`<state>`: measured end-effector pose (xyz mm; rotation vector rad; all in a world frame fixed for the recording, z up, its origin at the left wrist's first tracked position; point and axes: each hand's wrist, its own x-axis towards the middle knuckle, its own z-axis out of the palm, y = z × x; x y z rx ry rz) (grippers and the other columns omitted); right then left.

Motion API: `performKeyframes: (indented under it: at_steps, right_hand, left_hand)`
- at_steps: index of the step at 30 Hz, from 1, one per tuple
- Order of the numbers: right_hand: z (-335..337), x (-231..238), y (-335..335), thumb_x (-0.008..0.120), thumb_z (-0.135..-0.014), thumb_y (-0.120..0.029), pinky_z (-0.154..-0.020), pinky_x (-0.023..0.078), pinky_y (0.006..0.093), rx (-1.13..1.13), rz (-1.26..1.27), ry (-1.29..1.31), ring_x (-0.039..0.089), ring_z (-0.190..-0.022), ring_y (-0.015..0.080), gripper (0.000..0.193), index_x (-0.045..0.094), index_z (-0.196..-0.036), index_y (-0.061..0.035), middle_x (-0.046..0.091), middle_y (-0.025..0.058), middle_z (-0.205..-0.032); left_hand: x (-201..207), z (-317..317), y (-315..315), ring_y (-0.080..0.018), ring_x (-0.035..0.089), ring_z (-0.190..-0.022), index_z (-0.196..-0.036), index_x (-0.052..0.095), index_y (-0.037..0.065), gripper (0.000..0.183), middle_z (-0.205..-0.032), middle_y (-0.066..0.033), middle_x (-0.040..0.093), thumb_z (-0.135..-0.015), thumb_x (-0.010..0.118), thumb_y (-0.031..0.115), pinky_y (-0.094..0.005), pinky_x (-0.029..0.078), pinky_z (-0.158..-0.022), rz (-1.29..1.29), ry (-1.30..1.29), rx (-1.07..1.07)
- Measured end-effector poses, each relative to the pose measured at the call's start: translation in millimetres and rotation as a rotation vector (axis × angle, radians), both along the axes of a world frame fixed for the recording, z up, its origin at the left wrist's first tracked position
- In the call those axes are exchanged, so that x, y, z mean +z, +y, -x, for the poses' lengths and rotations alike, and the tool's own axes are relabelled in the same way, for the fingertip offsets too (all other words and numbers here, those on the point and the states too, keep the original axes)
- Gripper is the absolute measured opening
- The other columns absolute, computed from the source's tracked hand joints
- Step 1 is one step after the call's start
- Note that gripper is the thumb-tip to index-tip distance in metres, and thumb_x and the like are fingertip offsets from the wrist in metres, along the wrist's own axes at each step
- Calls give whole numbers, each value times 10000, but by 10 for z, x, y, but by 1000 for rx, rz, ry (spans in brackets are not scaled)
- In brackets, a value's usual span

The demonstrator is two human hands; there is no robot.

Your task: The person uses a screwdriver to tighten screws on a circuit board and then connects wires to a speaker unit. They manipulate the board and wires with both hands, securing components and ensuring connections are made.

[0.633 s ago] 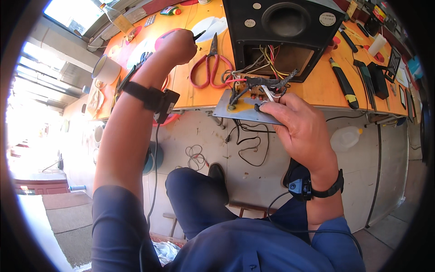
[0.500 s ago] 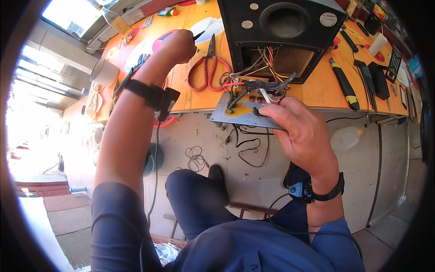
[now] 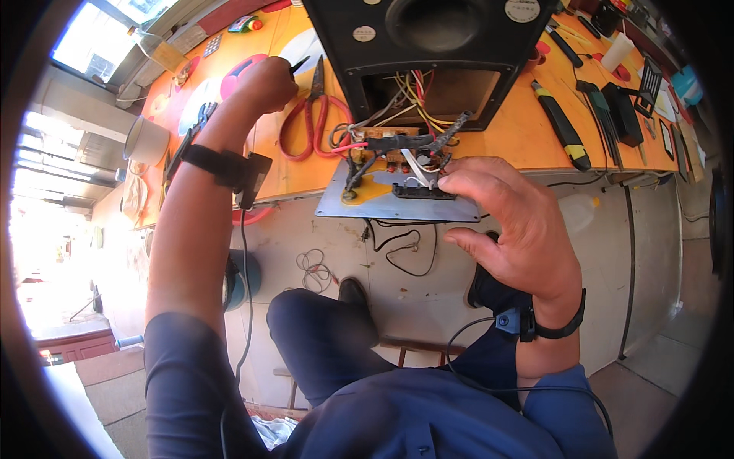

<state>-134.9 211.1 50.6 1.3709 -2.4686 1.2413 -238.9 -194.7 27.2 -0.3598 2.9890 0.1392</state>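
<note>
My left hand [image 3: 264,84] is closed around a thin dark tool [image 3: 300,66]; only its pointed end shows, so its kind is unclear. Near that fist lie red-handled scissors [image 3: 310,126]. At the table's front edge, a grey metal plate [image 3: 332,205] carries a circuit board [image 3: 375,135], yellow glue and a black connector strip [image 3: 423,192]. Wires run from the board into the opening of a black speaker box [image 3: 359,53]. My right hand [image 3: 527,229] is beside the plate's right end, thumb and fingers apart. Its fingertips are close to the connector strip; whether they touch is hard to tell.
A black-and-yellow utility knife [image 3: 562,126] and several tools lie on the orange table [image 3: 505,149] to the right. Pliers [image 3: 187,138] and a white cup [image 3: 145,140] are on the left. Cables [image 3: 417,252] hang below the plate; a plastic jug [image 3: 579,212] stands under the table.
My right hand has loosened from the plate, its thumb now lowered away from the fingers. The whole scene has shifted left in view. My left hand still grips the dark tool.
</note>
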Motion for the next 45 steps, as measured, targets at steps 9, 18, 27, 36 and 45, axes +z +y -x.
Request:
performKeyframes:
  at_steps: [9,18,27,36,45]
  right_hand:
    - [70,86,236,916,-634,-110,-967,528,400,-98,28,1,670,-1116,365,648,618,-1205,-33,706,150,-1185]
    - [101,77,393,881,-667,-54,-946,540,358,-182,14,-33,692,-1060,287,579,641,-1193,-19,684,150,-1161]
    - [169,42,420,865,-683,-39,-916,551,357,-175,25,-39,710,-1009,290,533,643,-1166,2,674,157,-1153]
    - [195,18,436,854,-688,-38,-899,548,346,-231,-30,-11,714,-1003,282,511,634,-1147,7,670,155,-1127]
    - [208,21,441,858,-721,-82,-887,545,344,-231,-31,7,715,-994,279,498,624,-1151,6,665,153,-1111]
  left_hand:
    - [13,-55,-4,-234,675,-619,-918,676,-41,192,-738,-137,672,-893,642,146,-371,533,-592,-33,-33,34]
    - [-68,-30,-35,-172,666,-594,-1025,710,-4,164,-729,-89,667,-913,670,109,-319,550,-568,-90,44,24]
    - [-112,49,-34,-173,647,-597,-978,691,-4,135,-710,-89,660,-883,640,78,-312,513,-533,-85,1,44]
    - [-24,66,25,-344,721,-946,-1095,718,35,287,-993,-182,746,-883,618,200,-423,557,-811,-60,-7,-6]
    - [-2,58,31,-330,706,-874,-1035,747,18,235,-940,-181,733,-860,649,140,-426,548,-748,48,-13,-11]
